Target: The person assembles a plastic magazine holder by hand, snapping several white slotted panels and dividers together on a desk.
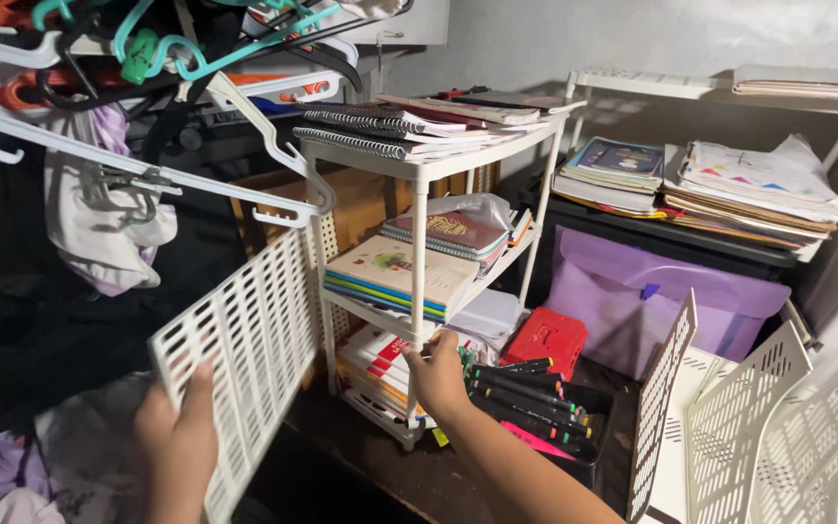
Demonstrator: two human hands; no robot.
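Nearest the camera, left hand (178,442) clamped on the lower corner of a white perforated side panel (249,340), tilted and leaning toward the shelf unit's left side. Right hand (435,374) closed around the front post (419,257) of the white shelf unit, at the middle shelf's front edge.

Likely trouble, as a judgement: panel held by one corner only, so prone to swing and slip; light, loaded unit apt to rock if the post gets pulled, tipping the books (395,277) off the middle shelf's front edge or the spiral notebooks (390,131) off the top shelf's left corner. Hangers (147,58) overhead at left, close enough to snag the panel's upper edge.

Just beyond the right hand, a black box of markers (526,393) and a red case (547,340) on a dark wooden surface. Loose white perforated panels (729,417) at right. Farther back, a purple bin (666,301) under a second rack's paper stacks (749,189). Cramped, dim corner, pale wall behind.
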